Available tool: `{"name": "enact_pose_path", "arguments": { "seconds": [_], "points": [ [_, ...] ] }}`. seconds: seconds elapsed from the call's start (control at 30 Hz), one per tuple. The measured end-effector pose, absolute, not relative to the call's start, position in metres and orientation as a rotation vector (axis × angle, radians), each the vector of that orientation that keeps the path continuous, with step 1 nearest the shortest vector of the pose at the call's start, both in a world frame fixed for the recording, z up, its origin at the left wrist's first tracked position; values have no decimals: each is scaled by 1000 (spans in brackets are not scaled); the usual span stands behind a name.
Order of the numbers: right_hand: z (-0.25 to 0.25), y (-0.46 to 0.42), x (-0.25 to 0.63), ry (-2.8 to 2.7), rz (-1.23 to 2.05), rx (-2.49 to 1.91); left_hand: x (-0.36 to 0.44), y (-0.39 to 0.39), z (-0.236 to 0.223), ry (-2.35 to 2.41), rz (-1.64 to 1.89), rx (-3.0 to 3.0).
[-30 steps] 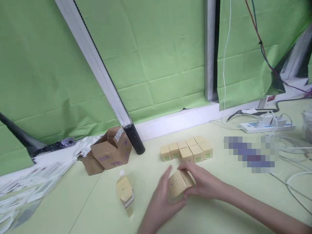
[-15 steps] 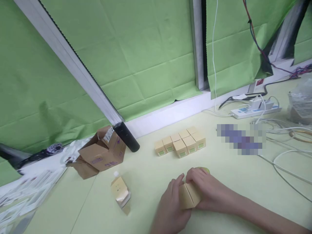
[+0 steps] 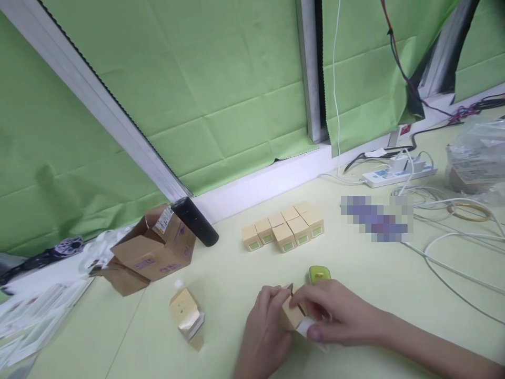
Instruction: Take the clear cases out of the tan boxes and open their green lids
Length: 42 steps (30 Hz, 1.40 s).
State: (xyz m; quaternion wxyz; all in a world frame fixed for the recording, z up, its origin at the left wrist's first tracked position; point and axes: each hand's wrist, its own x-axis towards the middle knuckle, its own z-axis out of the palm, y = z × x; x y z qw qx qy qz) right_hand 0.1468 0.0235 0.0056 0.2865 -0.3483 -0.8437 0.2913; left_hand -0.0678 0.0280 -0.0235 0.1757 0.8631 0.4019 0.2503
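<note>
Low over the table, my left hand (image 3: 265, 329) is wrapped round a small tan cardboard box (image 3: 291, 315). At the box's right end my right hand (image 3: 341, 310) pinches a flap, with the thumb against a white part. A dark slit shows between flap and box; the inside is hidden. Just beyond my right hand lies a rounded green object (image 3: 319, 273), partly covered by the hand. Several similar closed boxes (image 3: 284, 234) stand together in two rows farther back, green labels facing me. To the left, another tan box (image 3: 185, 310) lies with its end flaps open.
A brown open carton (image 3: 165, 252) and a black cylinder (image 3: 195, 221) stand by the wall at left. White frames (image 3: 47, 316) lie at far left. A power strip (image 3: 398, 173), loose white cables (image 3: 437, 252) and a plastic bag (image 3: 477, 158) occupy the right side.
The small box came down nearer the table and turned in my hands. My right fingers have shifted to its end, where a flap has opened. The green object has come into view.
</note>
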Motion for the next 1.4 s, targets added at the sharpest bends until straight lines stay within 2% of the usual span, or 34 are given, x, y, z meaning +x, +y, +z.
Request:
{"name": "enact_pose_path", "arguments": {
  "seconds": [0.2,0.4,0.47,0.63,0.7,0.83,0.93,1.13,1.27,1.4],
  "points": [
    [9,22,143,-2199,659,-1035,-66,28,-28,971,802,2657],
    [-7,30,140,-2449,124,-979,-65,25,-25,994,688,2712],
    [-3,31,144,-2447,126,-963,-64,24,-25,1007,715,2540],
    [27,30,182,-2024,577,-1041,-63,24,-16,1251,859,1748],
    [32,31,203,-1885,651,-1187,-61,27,-13,1219,850,1452],
    [13,36,235,-1867,494,-1492,-53,33,-13,1099,1012,942],
    [-12,38,242,-2039,306,-1558,-48,32,-10,1039,1074,635],
    [-14,34,198,-2252,-247,-1130,-42,29,-1,807,1119,380],
    [8,38,144,-2415,-411,-604,-42,33,-4,694,1137,274],
    [17,56,113,-2408,-427,-525,-51,37,-2,737,1251,193]
  ]
}}
